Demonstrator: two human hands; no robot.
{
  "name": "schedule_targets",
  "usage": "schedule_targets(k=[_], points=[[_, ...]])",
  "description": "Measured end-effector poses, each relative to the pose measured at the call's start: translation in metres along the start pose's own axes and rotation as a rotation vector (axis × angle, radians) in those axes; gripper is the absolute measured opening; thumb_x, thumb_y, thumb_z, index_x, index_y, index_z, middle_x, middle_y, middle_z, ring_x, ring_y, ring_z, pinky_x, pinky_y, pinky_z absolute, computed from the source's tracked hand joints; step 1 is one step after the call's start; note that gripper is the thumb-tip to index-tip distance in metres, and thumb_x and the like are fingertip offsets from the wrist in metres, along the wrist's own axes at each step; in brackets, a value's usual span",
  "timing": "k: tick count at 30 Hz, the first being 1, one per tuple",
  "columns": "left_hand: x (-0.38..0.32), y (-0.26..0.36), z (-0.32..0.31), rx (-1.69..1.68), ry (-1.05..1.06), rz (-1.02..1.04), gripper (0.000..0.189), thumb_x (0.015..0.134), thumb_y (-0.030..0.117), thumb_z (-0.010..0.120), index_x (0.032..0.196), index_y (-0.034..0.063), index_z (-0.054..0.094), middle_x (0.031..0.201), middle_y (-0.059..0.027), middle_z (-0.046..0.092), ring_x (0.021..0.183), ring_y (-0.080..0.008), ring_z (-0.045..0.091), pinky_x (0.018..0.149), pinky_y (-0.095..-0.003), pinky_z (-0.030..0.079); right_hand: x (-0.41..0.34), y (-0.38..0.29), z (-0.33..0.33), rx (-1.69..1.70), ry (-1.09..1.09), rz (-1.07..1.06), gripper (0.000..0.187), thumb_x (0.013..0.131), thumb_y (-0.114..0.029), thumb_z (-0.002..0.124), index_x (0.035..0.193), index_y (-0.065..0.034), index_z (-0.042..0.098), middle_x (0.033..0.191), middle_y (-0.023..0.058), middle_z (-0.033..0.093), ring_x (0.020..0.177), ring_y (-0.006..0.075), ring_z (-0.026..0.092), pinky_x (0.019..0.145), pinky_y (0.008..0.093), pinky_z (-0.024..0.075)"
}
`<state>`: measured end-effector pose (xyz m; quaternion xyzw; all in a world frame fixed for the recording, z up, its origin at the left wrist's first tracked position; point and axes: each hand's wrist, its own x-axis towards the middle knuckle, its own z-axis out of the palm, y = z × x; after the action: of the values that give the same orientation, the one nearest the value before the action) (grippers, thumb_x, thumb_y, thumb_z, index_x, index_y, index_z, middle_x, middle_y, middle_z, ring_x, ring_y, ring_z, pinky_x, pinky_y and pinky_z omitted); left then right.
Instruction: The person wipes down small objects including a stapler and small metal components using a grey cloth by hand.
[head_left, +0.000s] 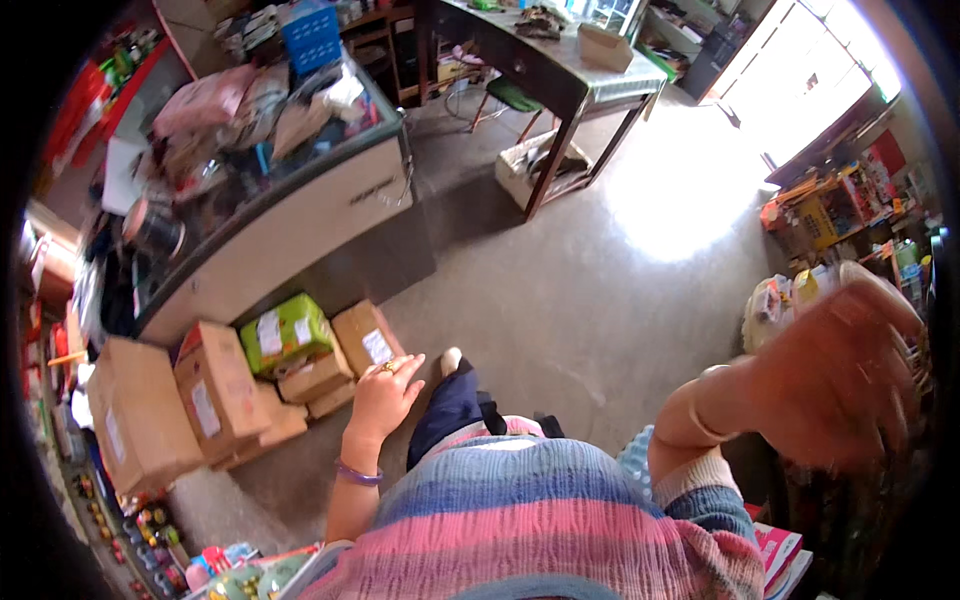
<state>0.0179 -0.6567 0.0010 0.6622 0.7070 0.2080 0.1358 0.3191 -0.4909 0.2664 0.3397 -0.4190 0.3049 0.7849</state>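
Observation:
My left hand (386, 397) hangs in the air in front of my body, with a ring on one finger and a purple bangle (358, 473) at the wrist. Its thumb stands apart from the fingers and it holds nothing. Beyond it, on the floor, are a cardboard box (366, 335) with a white label and a green carton (289, 334). My right hand (836, 382), blurred, is raised at the right, its fingers loosely apart and bent, with no object seen in them. Wrapped goods (768, 307) on the right side are partly hidden behind it.
Larger cardboard boxes (142, 416) line a glass-topped counter (300, 225) piled with bags. Ahead stands a wooden table (551, 82) with a white crate (517, 176) beneath it. Stocked shelves (832, 210) flank the bright doorway (802, 82). Toys (255, 577) lie at the lower left.

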Motion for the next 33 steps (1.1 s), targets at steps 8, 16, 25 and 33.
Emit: schedule_targets(k=[8, 16, 25, 33], points=[[0.273, -0.032, -0.038, -0.024, -0.028, 0.294, 0.039, 0.085, 0.025, 0.063, 0.123, 0.0121, 0.060, 0.114, -0.0076, 0.065, 0.102, -0.0243, 0.062, 0.092, -0.0383, 0.045, -0.098, 0.195, -0.219, -1.068, -0.438, 1.306, 0.024, 0.086, 0.002, 0.058, 0.109, 0.0006, 0.065, 0.104, 0.0093, 0.066, 0.099, 0.0168, 0.062, 0.087, 0.0277, 0.0475], [0.512, -0.053, -0.011, -0.028, -0.070, 0.315, 0.039, 0.084, 0.022, 0.065, 0.121, 0.0112, 0.061, 0.116, -0.0075, 0.065, 0.103, -0.0260, 0.062, 0.092, -0.0408, 0.045, -0.122, 0.339, -0.457, -1.371, -0.325, 1.321, 0.021, 0.087, -0.005, 0.062, 0.107, -0.0014, 0.066, 0.101, 0.0099, 0.068, 0.091, 0.0168, 0.065, 0.080, 0.0273, 0.0510], [0.735, -0.080, -0.033, 0.012, -0.019, 0.216, 0.036, 0.083, 0.020, 0.065, 0.118, 0.0100, 0.063, 0.110, -0.0070, 0.066, 0.097, -0.0268, 0.063, 0.090, -0.0389, 0.046, -0.140, 0.566, -0.598, -1.343, -0.588, 1.340, 0.036, 0.081, -0.015, 0.069, 0.115, -0.0064, 0.062, 0.111, 0.0119, 0.063, 0.106, 0.0305, 0.058, 0.091, 0.0380, 0.0470], [0.909, -0.169, -0.012, -0.127, -0.023, 0.193, 0.038, 0.081, 0.016, 0.066, 0.119, 0.0099, 0.062, 0.118, -0.0081, 0.062, 0.102, -0.0285, 0.061, 0.090, -0.0396, 0.046, -0.199, 0.712, -0.685, -1.667, -0.893, 1.389, 0.073, 0.075, -0.021, 0.077, 0.139, -0.0179, 0.044, 0.143, 0.0209, 0.032, 0.122, 0.0416, 0.042, 0.101, 0.0450, 0.0425]])
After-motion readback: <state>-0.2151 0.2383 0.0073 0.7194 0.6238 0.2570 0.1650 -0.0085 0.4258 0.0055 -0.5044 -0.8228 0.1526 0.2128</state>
